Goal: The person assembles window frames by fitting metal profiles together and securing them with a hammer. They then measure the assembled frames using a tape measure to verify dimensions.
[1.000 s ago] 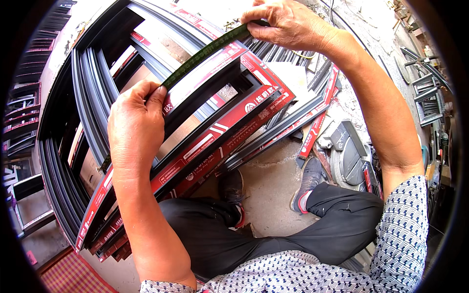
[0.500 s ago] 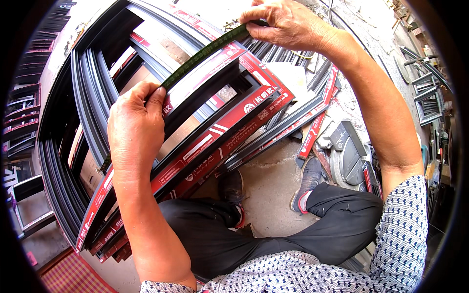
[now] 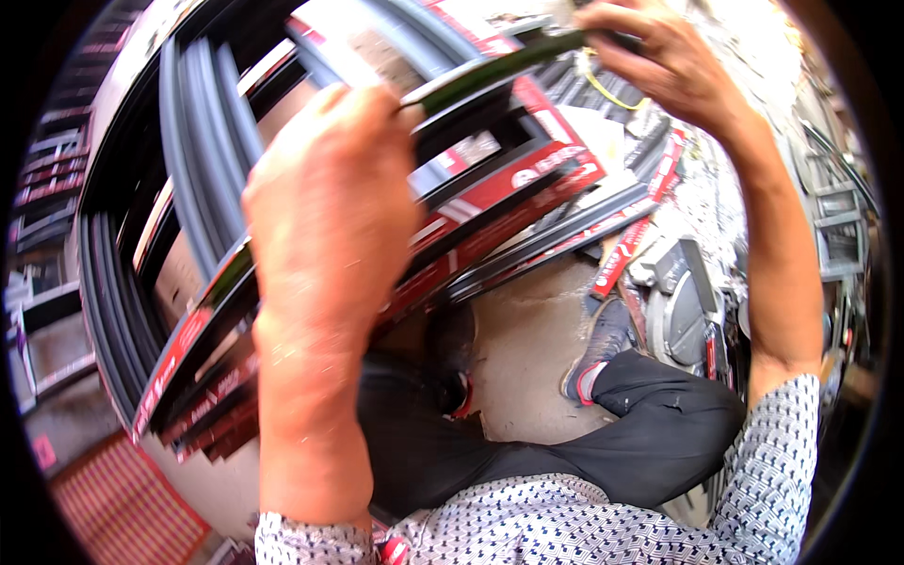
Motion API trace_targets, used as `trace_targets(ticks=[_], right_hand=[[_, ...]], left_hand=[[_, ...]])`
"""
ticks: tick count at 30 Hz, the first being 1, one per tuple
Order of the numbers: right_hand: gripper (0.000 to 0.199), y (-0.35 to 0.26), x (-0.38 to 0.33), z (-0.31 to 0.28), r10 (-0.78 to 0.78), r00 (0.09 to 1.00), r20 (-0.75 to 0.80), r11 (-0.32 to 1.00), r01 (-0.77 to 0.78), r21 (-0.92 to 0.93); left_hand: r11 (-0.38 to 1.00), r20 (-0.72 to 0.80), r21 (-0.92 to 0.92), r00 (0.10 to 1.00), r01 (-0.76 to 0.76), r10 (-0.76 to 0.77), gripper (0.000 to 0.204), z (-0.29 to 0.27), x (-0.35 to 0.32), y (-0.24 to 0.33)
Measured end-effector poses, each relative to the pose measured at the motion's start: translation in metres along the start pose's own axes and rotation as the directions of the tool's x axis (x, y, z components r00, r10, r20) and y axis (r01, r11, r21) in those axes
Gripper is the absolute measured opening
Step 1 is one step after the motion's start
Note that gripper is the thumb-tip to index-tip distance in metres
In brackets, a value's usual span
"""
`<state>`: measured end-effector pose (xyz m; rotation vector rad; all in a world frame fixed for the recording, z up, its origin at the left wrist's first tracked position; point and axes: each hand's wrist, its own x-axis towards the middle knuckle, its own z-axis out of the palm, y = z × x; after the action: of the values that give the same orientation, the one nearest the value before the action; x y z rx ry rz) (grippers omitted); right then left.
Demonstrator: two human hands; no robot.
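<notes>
Both hands gripping a green strip [image 3: 499,68]: left hand [image 3: 330,207] pinches its near end, right hand [image 3: 669,56] its far end, above stacked frames [image 3: 508,179].

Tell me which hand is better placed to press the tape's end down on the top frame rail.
Left, probably. The left hand pinches the near end of the green measuring tape right over the stacked dark frames. The right hand holds the far end, past the frames' upper edge.

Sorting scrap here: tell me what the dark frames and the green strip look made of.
Dark frames: probably painted or coated metal profile, with smooth ribbed channels and red protective tape. Green strip, stretched between left hand and right hand: likely a flexible measuring tape; material unclear.
</notes>
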<state>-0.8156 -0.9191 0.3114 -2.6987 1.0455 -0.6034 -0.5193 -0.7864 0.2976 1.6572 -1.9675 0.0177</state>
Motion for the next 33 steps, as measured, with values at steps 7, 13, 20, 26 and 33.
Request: trace_targets(ticks=[7,13,20,26,33], right_hand=[[0.022,0.015,-0.043,0.017,0.074,0.996,0.047,0.997,-0.073,-0.03],[0.023,0.029,-0.053,0.028,0.118,0.989,0.088,0.992,-0.121,0.028],[0.023,0.04,-0.064,0.029,0.14,0.982,0.13,0.99,-0.142,0.003],[0.024,0.046,-0.067,0.036,0.126,0.985,0.119,0.992,-0.123,-0.036],[0.025,0.035,-0.062,0.039,0.125,0.98,0.155,0.992,-0.124,-0.02]], left_hand=[[0.988,0.037,0.069,0.99,-0.139,0.137,0.009,0.018,-0.008,0.007],[0.99,0.05,0.04,0.99,-0.134,0.132,0.01,0.023,-0.018,0.014],[0.994,0.187,-0.044,0.977,-0.099,0.106,0.011,0.028,-0.024,0.022],[0.991,0.141,-0.049,0.982,-0.122,0.128,0.008,0.027,-0.029,0.019],[0.993,0.178,-0.073,0.979,-0.088,0.1,0.004,0.026,-0.029,0.014]])
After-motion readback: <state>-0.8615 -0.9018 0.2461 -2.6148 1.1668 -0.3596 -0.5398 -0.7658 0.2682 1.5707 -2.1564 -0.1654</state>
